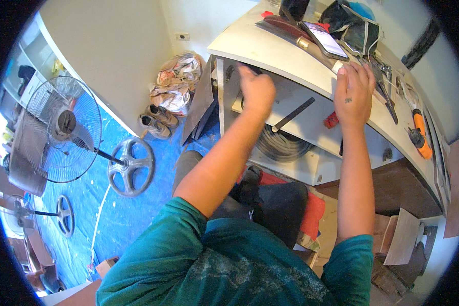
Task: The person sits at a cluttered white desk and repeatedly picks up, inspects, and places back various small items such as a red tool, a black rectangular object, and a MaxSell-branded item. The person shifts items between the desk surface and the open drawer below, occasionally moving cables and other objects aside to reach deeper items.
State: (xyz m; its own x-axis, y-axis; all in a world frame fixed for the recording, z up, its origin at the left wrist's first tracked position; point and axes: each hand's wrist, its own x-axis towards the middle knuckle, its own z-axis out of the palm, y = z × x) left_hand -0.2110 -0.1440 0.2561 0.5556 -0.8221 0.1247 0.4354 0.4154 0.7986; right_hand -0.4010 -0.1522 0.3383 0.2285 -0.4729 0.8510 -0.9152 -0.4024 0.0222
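My left hand (258,93) is at the front edge of the white worktop (234,38), over the open shelf below. Its fingers are curled, and their tips are partly hidden at a dark gap under the edge; whatever they hold cannot be made out. Further right, my right hand (355,94) rests on the worktop's edge with its fingers stretched out, beside a small pale piece. Just beyond it lies a phone (325,40) with its screen lit. A long dark brown, knife-like object with a brass-coloured band (303,43) lies partly beneath the phone.
Below the top, the shelf holds a dark rod (293,115), a coil of grey hose or cable (283,145) and a red item (331,120). An orange-handled tool (419,133) lies at right. Left are a standing fan (65,125), shoes (158,121), bags (176,84) and blue sheeting (99,204).
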